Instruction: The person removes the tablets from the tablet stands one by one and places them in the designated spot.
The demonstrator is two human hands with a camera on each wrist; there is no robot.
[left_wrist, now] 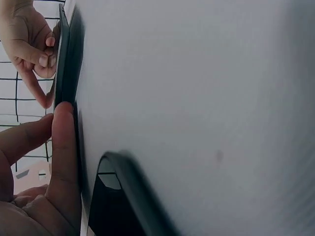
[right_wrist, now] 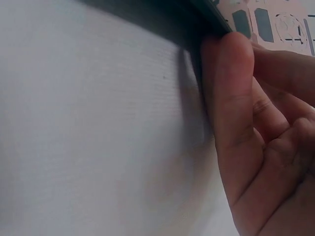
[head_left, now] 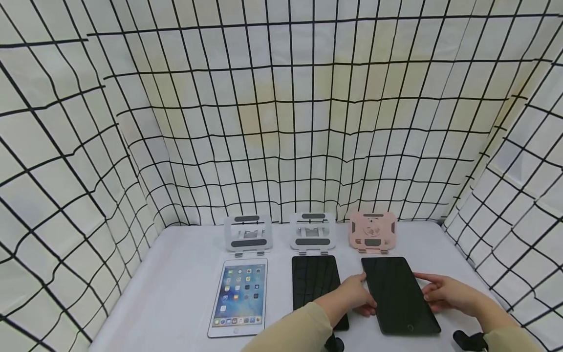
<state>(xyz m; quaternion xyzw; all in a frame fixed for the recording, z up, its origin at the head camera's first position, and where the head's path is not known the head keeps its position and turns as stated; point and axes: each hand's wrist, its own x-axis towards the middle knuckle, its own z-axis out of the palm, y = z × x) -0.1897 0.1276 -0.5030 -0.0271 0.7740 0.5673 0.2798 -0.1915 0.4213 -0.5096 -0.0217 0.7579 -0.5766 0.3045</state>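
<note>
A black tablet [head_left: 398, 293] lies at the right, its round home button towards the front. My left hand [head_left: 354, 293] holds its left edge, and my right hand [head_left: 449, 292] holds the right edge. In the left wrist view, thumb and index finger of the left hand [left_wrist: 61, 157] meet at the edge of the tablet [left_wrist: 69, 64], which shows a dark gap beneath it. The right wrist view has the right thumb [right_wrist: 235, 83] against the tablet's edge. Behind my left forearm, a second black tablet [head_left: 313, 276] is partly hidden.
A white tablet [head_left: 239, 293] with a lit screen of app icons lies at the left. Behind the tablets stand two white tablet stands [head_left: 248, 243] and a pink one [head_left: 373, 233] with a drawn figure. Grid-patterned cloth [head_left: 299, 112] walls surround the white table [head_left: 176, 278].
</note>
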